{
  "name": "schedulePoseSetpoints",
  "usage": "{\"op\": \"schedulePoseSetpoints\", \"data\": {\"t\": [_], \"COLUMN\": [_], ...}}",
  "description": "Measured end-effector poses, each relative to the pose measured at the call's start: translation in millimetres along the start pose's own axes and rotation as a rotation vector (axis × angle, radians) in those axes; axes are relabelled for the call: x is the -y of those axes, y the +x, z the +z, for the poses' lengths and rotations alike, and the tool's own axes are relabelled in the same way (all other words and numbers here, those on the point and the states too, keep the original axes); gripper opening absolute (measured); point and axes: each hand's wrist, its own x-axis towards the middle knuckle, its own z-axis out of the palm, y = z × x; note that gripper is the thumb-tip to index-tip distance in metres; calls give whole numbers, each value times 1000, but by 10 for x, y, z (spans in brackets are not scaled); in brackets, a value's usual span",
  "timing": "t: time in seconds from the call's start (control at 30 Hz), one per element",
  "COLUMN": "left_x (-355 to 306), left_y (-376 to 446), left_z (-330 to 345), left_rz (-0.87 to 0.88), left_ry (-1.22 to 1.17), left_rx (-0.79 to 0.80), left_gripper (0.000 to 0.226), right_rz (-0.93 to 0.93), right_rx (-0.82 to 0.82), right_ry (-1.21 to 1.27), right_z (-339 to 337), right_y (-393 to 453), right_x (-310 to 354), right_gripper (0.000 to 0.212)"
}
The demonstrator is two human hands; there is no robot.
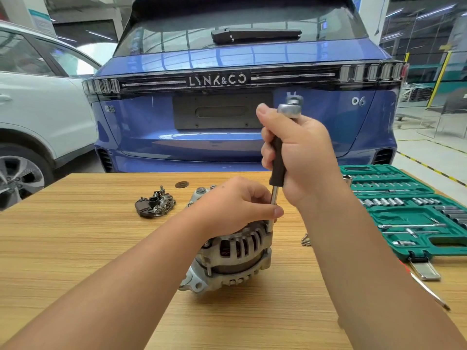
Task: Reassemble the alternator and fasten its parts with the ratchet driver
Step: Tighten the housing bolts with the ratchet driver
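Note:
The grey alternator (pixel 235 258) stands on the wooden table (pixel 75 248) in front of me. A ratchet driver (pixel 278 160) with a dark handle stands upright over its right rim, the metal shaft reaching down to the housing. My right hand (pixel 305 157) grips the handle, and a silver ratchet head shows above the fist. My left hand (pixel 237 203) lies on top of the alternator and pinches the shaft low down. The driver's tip is partly hidden by my left fingers.
A dark rectifier plate (pixel 154 204) lies at the back left of the table, with a small brown disc (pixel 182 184) behind it. An open green socket set (pixel 409 210) fills the right side. Loose bolts (pixel 305 239) lie by my right forearm. A blue car (pixel 227 122) stands beyond the table.

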Motion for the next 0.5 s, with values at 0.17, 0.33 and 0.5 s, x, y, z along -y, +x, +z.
{"op": "schedulePoseSetpoints", "data": {"t": [0.17, 0.33, 0.5], "left_x": [15, 2, 12], "left_y": [0, -5, 10], "left_z": [-15, -8, 0], "left_rz": [-11, -18, -33], "left_ry": [-56, -41, -47], "left_rx": [12, -4, -9], "left_gripper": [18, 18, 22], "right_rz": [-106, -298, -132], "right_rx": [187, 169, 236], "right_ry": [86, 1, 222], "right_z": [17, 72, 1], "right_y": [-17, -28, -9], "right_x": [-57, -125, -101], "right_gripper": [39, 43, 38]}}
